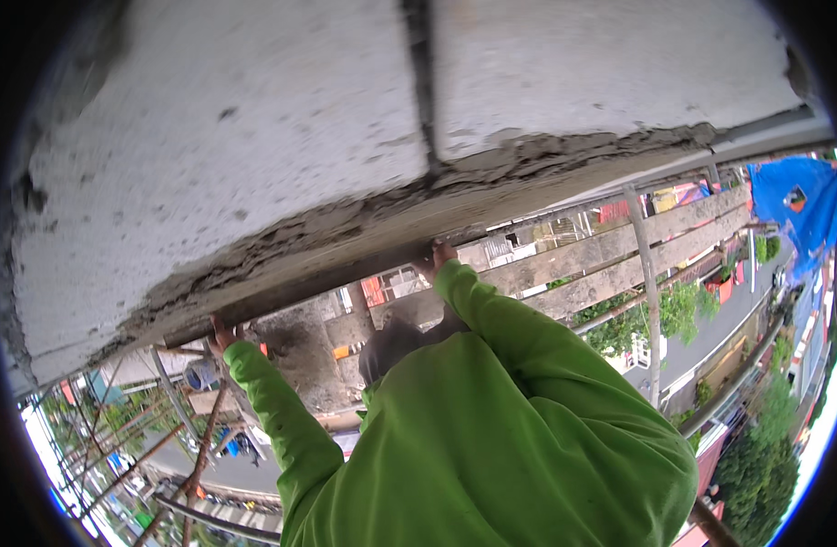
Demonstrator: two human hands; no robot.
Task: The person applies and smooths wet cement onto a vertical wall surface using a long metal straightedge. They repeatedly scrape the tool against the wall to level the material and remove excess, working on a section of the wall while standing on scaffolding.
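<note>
A scaffold platform of weathered, grey-brown boards runs beside the wall, seen from above. Toward the right, two long planks, an upper plank [564, 258] and a lower plank [692, 244], stretch side by side, slanting up to the right, with a narrow gap between them. Their faces are scuffed and blotched. An upright pole [649, 292] crosses in front of both. Toward the left is a wider, rough panel [314, 378], with a dark, uneven stain [300, 335] across its surface. A blurred, dark grey shape [391, 351] shows over the platform's middle; whether it touches the boards is unclear.
</note>
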